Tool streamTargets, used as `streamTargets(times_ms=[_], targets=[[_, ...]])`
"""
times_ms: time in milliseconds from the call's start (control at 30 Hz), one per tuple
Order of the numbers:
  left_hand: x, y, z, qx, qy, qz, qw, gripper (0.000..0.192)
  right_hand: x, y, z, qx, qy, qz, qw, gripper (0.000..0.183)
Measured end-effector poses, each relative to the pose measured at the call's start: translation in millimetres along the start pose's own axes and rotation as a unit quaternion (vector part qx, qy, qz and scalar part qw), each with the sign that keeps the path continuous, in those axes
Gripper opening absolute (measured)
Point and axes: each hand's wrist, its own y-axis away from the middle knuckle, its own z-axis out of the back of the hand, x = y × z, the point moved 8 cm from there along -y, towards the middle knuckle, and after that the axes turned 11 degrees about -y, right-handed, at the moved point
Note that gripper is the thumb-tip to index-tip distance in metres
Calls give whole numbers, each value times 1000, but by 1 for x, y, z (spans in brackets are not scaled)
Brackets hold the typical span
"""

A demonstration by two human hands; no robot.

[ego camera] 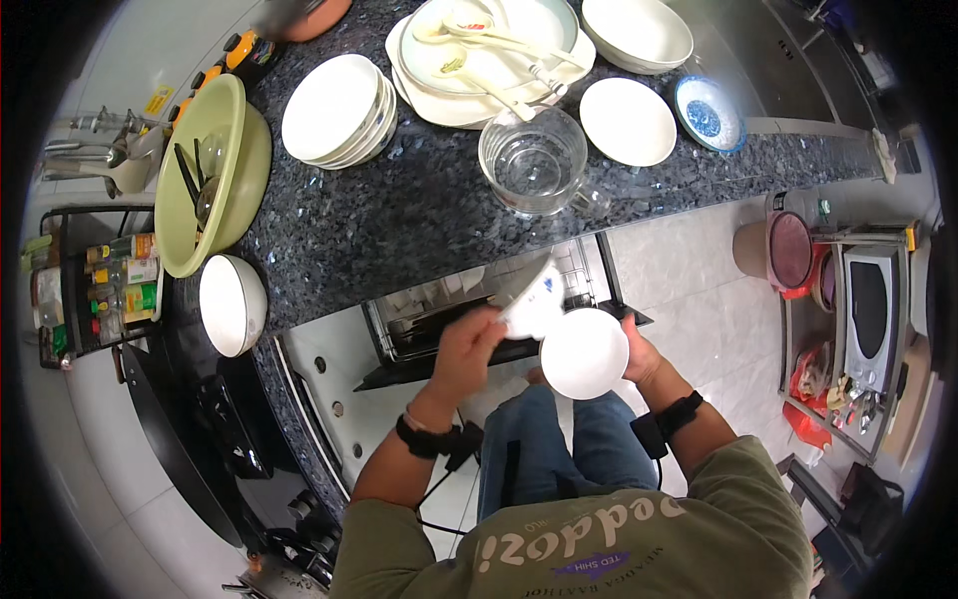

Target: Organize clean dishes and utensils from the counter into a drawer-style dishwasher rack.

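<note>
My left hand [470, 346] grips a white bowl with blue marks [535, 299], tilted on its side. Another white bowl [584, 354], its round face towards the camera, is in my right hand [642, 350]. The two bowls meet or overlap in view. Beneath them an open drawer with a wire rack [426, 314] holds dishes, partly hidden by my left hand and the bowls. On the dark granite counter [359, 224] above are a stack of white bowls [333, 112], a clear glass mug [533, 161] and a small white dish [628, 122].
Large plates with spoons [486, 56], a deep white bowl [638, 34] and a blue-patterned dish [709, 114] stand at the back. A green basin [251, 165] with utensils and a single white bowl [233, 305] are on the left. A microwave [872, 318] is on a rack at right.
</note>
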Motion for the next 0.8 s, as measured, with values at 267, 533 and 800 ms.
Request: streamTargets(times_ms=[267, 533, 800], targets=[[128, -64, -25, -129, 5, 21, 991, 24, 17, 11, 6, 16, 14, -6, 1000, 86], [239, -99, -34, -219, -79, 134, 963, 27, 34, 24, 11, 18, -2, -3, 1000, 87], [153, -79, -25, -288, -259, 76, 919, 25, 44, 31, 15, 10, 9, 7, 1000, 88]])
